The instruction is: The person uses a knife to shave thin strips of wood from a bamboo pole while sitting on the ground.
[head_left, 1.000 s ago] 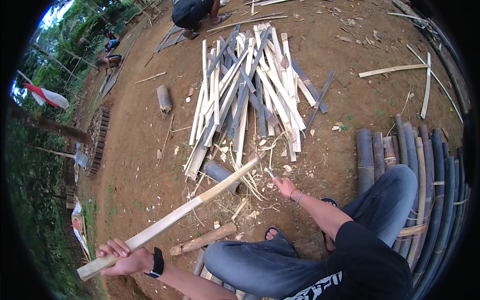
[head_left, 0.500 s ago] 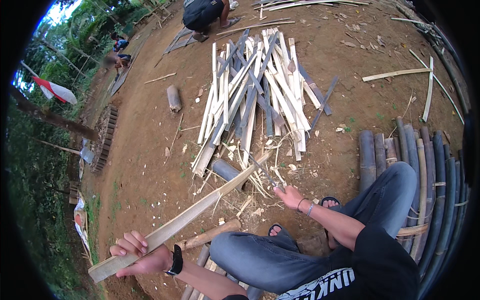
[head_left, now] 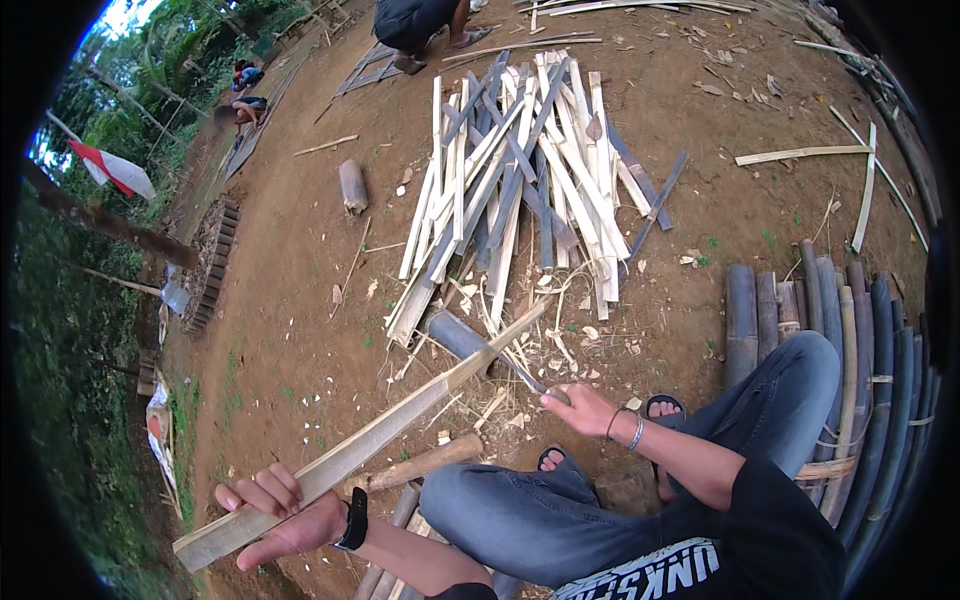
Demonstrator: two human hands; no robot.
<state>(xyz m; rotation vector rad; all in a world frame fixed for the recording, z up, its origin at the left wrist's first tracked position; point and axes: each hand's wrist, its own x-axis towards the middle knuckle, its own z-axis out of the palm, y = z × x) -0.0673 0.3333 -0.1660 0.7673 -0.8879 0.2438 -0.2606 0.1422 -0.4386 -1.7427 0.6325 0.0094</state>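
Observation:
My left hand (head_left: 285, 515) is closed round the near end of a long split bamboo slat (head_left: 375, 432), its pale inner face turned up. The slat slants away to the upper right, and its far part passes over a short dark bamboo log (head_left: 452, 334). My right hand (head_left: 582, 408) grips the handle of a knife (head_left: 522, 373). The blade points up and left and lies against the slat near the log; part of it is hidden there. Curled shavings (head_left: 540, 350) litter the ground around the slat's far end.
A large pile of split bamboo slats (head_left: 520, 170) lies ahead on the bare soil. Whole bamboo poles (head_left: 880, 400) are stacked at my right. A short bamboo piece (head_left: 352, 187) lies left of the pile. Another person (head_left: 412, 25) crouches beyond it. Loose strips (head_left: 800, 154) rest at the far right.
My right hand has moved slightly right and nearer with the knife, and the blade now crosses lower along the slat. My left hand keeps its hold, nearly still.

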